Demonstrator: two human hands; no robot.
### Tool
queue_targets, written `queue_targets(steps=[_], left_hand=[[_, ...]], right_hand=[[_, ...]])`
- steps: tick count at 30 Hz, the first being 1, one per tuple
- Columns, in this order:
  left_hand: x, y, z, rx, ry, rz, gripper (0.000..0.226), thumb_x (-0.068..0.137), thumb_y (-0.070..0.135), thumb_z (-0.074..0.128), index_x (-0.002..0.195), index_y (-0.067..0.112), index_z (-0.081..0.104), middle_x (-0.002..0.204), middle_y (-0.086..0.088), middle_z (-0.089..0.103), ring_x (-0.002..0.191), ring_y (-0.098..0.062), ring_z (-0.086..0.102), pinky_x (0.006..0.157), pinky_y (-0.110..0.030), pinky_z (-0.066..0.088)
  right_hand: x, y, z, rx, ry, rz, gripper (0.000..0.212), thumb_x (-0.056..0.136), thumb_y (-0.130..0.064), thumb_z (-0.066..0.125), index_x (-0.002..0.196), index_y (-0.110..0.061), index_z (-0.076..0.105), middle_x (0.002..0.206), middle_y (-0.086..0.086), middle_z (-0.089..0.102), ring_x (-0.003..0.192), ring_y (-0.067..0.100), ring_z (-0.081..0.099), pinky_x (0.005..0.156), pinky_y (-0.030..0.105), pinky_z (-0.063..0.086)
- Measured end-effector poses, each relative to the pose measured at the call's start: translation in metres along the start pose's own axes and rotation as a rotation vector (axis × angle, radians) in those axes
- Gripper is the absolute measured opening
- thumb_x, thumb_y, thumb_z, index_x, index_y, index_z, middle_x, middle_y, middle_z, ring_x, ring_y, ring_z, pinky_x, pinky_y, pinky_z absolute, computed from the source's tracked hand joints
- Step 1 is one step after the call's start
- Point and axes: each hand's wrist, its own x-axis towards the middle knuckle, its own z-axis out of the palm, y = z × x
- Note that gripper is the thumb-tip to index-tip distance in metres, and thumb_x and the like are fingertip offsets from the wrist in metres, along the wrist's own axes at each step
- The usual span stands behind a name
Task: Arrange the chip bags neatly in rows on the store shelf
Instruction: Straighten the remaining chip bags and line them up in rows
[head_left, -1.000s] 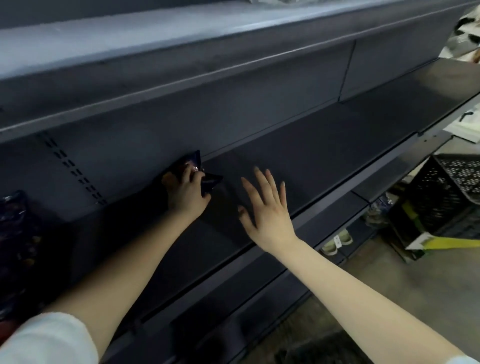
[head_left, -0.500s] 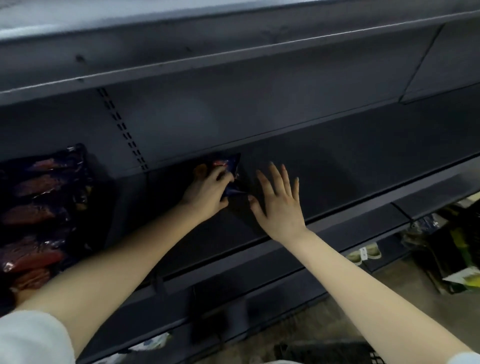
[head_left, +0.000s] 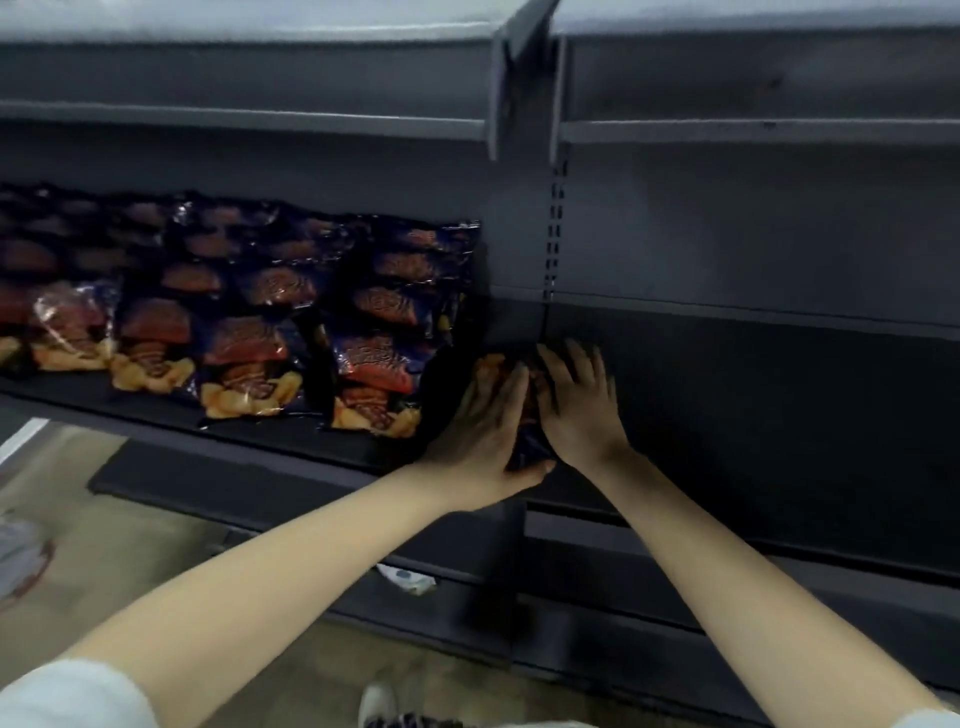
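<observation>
A dark blue chip bag (head_left: 525, 410) stands on the dark shelf (head_left: 753, 415) between both my hands, mostly hidden by them. My left hand (head_left: 480, 431) holds its left side, thumb under the bottom edge. My right hand (head_left: 576, 405) lies against its right side with fingers fairly straight. To the left, several matching blue and orange chip bags (head_left: 379, 358) stand in rows on the same shelf, the nearest row just left of my left hand.
The upper shelf (head_left: 260, 114) overhangs the bags. A slotted upright (head_left: 556, 228) splits the back panel above my hands. Bare shelf stretches to the right. Below are a lower shelf edge (head_left: 727, 525), floor and a shoe (head_left: 376, 701).
The view has swung left, bringing the filled rows into sight. My left hand carried the bag left beside them, and my right hand closed in against the bag's right side.
</observation>
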Motion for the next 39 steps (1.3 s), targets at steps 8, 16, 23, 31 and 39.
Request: queue_targets(steps=[8,16,23,31,39], left_hand=[[0.011,0.002,0.013,0.163,0.011,0.075,0.1,0.084,0.07,0.035,0.147,0.009,-0.011,0.154,-0.009,-0.024,0.138,-0.028,-0.03,0.115,-0.045,-0.014],[0.009,-0.003,0.013,0.128,0.002,0.09,0.105,0.081,0.068,0.044,0.147,0.009,-0.013,0.154,-0.009,-0.025,0.137,-0.03,-0.031,0.112,-0.043,-0.018],[0.003,-0.005,0.012,0.048,-0.05,0.077,0.105,0.082,0.066,0.045,0.145,0.01,-0.019,0.151,-0.006,-0.033,0.134,-0.027,-0.038,0.114,-0.046,-0.015],[-0.015,-0.002,-0.039,-0.259,0.202,0.114,0.096,0.088,0.046,0.055,0.147,0.018,-0.014,0.155,-0.002,-0.023,0.142,-0.017,-0.022,0.118,-0.037,-0.007],[-0.035,-0.037,-0.119,-1.013,0.202,-0.193,0.07,0.091,0.033,0.055,0.149,0.024,0.015,0.146,0.001,0.039,0.13,-0.01,0.038,0.098,-0.014,0.037]], right_hand=[[-0.002,0.021,0.0,-0.192,-0.162,0.109,0.053,0.098,-0.04,0.013,0.149,-0.039,-0.002,0.16,-0.004,-0.003,0.145,0.025,-0.014,0.115,0.054,-0.005],[-0.004,0.012,0.001,-0.167,-0.115,0.13,0.052,0.099,-0.04,0.015,0.149,-0.037,0.004,0.16,-0.003,-0.001,0.146,0.022,-0.01,0.116,0.05,-0.006],[-0.007,0.006,0.001,0.186,0.065,-0.008,0.043,0.1,-0.021,0.036,0.143,-0.023,0.035,0.152,0.003,0.026,0.142,0.017,0.022,0.112,0.025,0.016],[0.001,-0.014,-0.052,0.577,0.19,0.018,0.055,0.09,0.004,0.051,0.133,-0.029,0.046,0.135,-0.003,0.048,0.125,0.004,0.044,0.11,0.027,0.035],[0.005,-0.084,-0.112,0.474,-0.3,-0.455,0.055,0.09,0.012,0.049,0.127,-0.03,0.049,0.143,-0.01,0.04,0.129,-0.011,0.035,0.104,0.007,0.029]])
